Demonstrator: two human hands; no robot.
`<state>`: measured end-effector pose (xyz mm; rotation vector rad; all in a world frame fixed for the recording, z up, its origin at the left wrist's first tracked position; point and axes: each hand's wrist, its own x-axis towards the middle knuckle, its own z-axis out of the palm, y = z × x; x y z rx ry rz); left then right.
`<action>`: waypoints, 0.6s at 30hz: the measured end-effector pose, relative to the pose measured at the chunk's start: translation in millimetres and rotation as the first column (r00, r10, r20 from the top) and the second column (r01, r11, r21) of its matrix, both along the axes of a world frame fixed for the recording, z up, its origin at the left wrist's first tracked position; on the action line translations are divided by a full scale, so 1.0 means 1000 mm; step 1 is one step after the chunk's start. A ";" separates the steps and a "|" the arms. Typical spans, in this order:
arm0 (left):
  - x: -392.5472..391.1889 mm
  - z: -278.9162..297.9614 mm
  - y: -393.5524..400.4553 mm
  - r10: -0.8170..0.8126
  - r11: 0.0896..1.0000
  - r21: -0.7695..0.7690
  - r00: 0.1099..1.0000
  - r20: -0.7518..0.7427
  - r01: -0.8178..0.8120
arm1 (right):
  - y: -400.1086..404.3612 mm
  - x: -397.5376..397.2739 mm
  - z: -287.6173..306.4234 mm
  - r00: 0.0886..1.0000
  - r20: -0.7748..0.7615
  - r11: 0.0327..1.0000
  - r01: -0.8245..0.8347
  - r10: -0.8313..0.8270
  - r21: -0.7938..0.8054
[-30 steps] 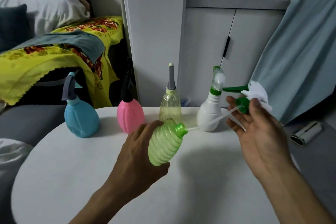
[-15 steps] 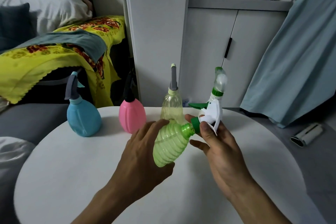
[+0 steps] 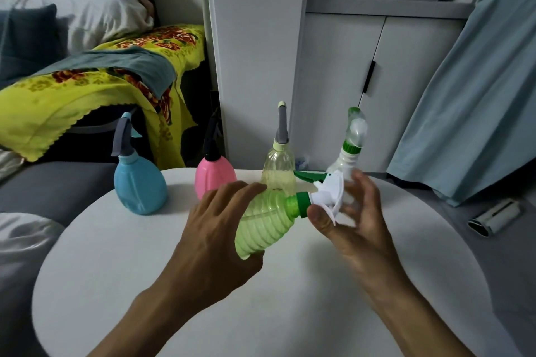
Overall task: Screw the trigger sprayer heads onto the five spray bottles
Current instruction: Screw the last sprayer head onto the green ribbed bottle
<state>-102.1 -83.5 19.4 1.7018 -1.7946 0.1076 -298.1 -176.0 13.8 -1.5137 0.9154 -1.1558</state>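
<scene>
My left hand (image 3: 216, 229) grips a ribbed light-green bottle (image 3: 262, 226), tilted over the round white table (image 3: 116, 284) with its neck to the right. A white sprayer head (image 3: 329, 193) with a green collar and green trigger sits on that neck. My right hand (image 3: 352, 217) holds the head, thumb at the collar, fingers blurred behind it. Behind stand a blue bottle (image 3: 139, 182), a pink bottle (image 3: 213, 177), a clear yellowish bottle (image 3: 278, 165) and a white bottle (image 3: 346, 153), each with a sprayer head on top.
A grey sofa (image 3: 52, 185) with a yellow floral blanket (image 3: 87, 90) lies at the left. White cabinets (image 3: 348, 66) stand behind the table. A blue-grey cloth (image 3: 478, 95) hangs at the right, with a small white and black object (image 3: 493, 217) on the floor.
My right hand brought the white sprayer head from the right, fed its tube into the green bottle and set the collar on the neck. The fingers now blur around the head.
</scene>
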 end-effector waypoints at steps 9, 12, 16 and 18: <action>0.008 0.011 0.005 -0.070 0.996 0.065 0.988 0.139 0.062 | 0.007 -0.009 0.002 0.904 -0.427 0.781 -0.265 -0.002 -0.566; 0.010 0.013 0.008 -0.077 0.995 0.074 0.986 0.151 0.067 | 0.010 -0.009 0.001 0.888 -0.444 0.812 -0.346 0.121 -0.471; 0.011 0.014 0.009 -0.099 0.990 0.116 0.974 0.204 0.077 | 0.007 -0.010 0.003 0.862 -0.493 0.762 -0.395 0.116 -0.512; 0.011 0.014 0.010 -0.111 0.989 0.122 0.970 0.216 0.086 | 0.005 -0.012 0.008 0.852 -0.504 0.749 -0.425 0.142 -0.508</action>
